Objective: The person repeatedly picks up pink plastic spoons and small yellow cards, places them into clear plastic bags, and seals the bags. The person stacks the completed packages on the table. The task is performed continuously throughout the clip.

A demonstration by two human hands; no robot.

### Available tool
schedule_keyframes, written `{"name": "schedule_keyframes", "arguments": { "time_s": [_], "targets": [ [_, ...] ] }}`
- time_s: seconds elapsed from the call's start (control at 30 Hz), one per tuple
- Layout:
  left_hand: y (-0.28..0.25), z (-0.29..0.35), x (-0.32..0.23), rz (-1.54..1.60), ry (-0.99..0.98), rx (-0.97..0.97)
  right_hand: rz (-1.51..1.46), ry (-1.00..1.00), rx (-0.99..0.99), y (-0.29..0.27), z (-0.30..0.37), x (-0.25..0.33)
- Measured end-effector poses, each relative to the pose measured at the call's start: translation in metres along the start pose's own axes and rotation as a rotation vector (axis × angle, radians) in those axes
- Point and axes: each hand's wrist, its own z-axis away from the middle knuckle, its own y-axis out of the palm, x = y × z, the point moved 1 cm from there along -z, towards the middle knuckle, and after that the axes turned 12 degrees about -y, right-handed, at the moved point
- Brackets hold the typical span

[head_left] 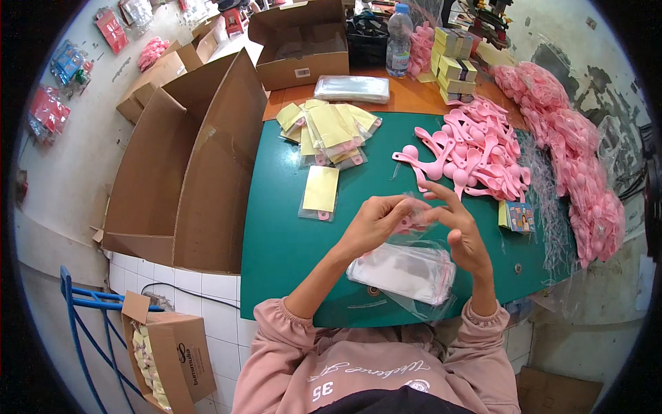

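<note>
My left hand (378,219) pinches a small clear plastic bag (412,215) with something pink inside it, over the green mat. Close beside the bag is my right hand (460,231), its fingers spread apart; a fingertip seems to touch the plastic. Beneath both hands lies a stack of clear plastic bags (407,272) with a red strip along one end. A heap of pink plastic spoons (476,155) is spread beyond my right hand. Up and left of my hands, a single bag with a yellow card (321,189) lies apart from a pile of similar packets (331,131).
A large open cardboard box (214,165) borders the mat's left edge. Small stacked cards (516,217) lie right of my hand. Bagged pink spoons (572,145) line the right edge. At the back stand a water bottle (398,41), yellow card stacks (455,65) and another box (303,69).
</note>
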Motion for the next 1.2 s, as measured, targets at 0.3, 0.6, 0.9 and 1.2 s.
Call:
{"name": "schedule_keyframes", "arguments": {
  "time_s": [0.3,0.6,0.9,1.2],
  "targets": [
    [-0.017,0.01,-0.024,0.06,-0.109,0.017,1.194,0.911,-0.254,-0.181,0.128,-0.081],
    [-0.019,0.009,-0.019,-0.055,-0.168,0.094,1.224,0.615,-0.428,-0.152,0.1,-0.044],
    [-0.011,0.006,-0.009,-0.047,-0.239,0.175,0.218,0.176,-0.422,-0.027,0.004,0.002],
    [-0.017,0.006,-0.008,-0.06,-0.236,0.151,0.156,0.157,-0.157,-0.03,-0.007,0.01]
  ]
}}
